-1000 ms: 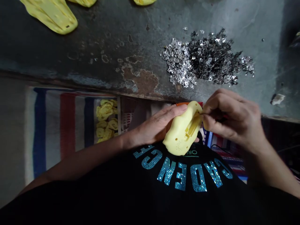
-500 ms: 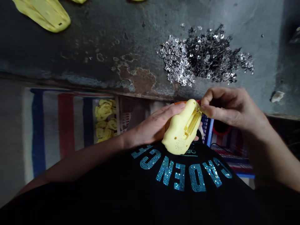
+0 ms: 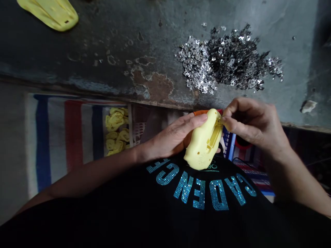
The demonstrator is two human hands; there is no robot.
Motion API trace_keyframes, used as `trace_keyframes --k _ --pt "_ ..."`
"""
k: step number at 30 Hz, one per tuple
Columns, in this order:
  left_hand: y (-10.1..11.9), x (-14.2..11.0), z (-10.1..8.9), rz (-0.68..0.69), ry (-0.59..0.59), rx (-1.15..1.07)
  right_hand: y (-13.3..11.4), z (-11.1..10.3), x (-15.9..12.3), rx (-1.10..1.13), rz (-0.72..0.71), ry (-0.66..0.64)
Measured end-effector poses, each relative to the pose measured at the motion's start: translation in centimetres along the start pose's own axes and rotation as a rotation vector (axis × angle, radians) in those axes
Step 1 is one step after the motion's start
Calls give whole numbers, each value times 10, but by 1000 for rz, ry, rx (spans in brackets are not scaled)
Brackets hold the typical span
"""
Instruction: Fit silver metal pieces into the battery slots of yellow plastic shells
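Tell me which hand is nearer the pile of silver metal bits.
Right. The right hand is just below the pile of silver metal bits in this view, not touching it. The left hand is farther away, down and left, holding a yellow plastic shell.

The left hand [image 3: 173, 136] curves around from the side, while the right hand [image 3: 254, 125] pinches closed.

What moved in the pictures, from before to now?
The pale yellow moulded plastic shell turned more upright in the left hand. The right hand moved closer, its fingers pinching something tiny at the shell's slot. The pile of small silver metal bits stayed put.
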State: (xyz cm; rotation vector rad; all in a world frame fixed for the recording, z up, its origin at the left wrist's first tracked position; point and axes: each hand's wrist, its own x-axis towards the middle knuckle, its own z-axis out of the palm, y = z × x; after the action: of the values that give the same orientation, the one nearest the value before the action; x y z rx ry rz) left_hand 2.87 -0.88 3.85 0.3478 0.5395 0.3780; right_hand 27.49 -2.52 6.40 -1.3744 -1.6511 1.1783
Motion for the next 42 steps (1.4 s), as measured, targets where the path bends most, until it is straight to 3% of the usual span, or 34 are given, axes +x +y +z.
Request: trace_keyframes --k 8,12,15,21,26,32,42 --pt "1 -1 5 24 -7 -21 1 -3 4 149 39 -48" --pt "0 1 3 43 -7 -18 -3 1 4 41 4 -5" --pt "-1 3 1 44 65 -36 -1 6 1 -80 -55 63" --pt "-3 4 -1 57 51 -30 13 10 -5 -27 -61 67" --pt "-4 6 -4 48 57 -38 16 6 -5 -149 -181 94" --pt "7 4 -3 -75 -45 -66 13 2 -16 -287 -332 271" --pt "2 4 1 -23 -12 -40 21 15 -27 -494 -514 227"
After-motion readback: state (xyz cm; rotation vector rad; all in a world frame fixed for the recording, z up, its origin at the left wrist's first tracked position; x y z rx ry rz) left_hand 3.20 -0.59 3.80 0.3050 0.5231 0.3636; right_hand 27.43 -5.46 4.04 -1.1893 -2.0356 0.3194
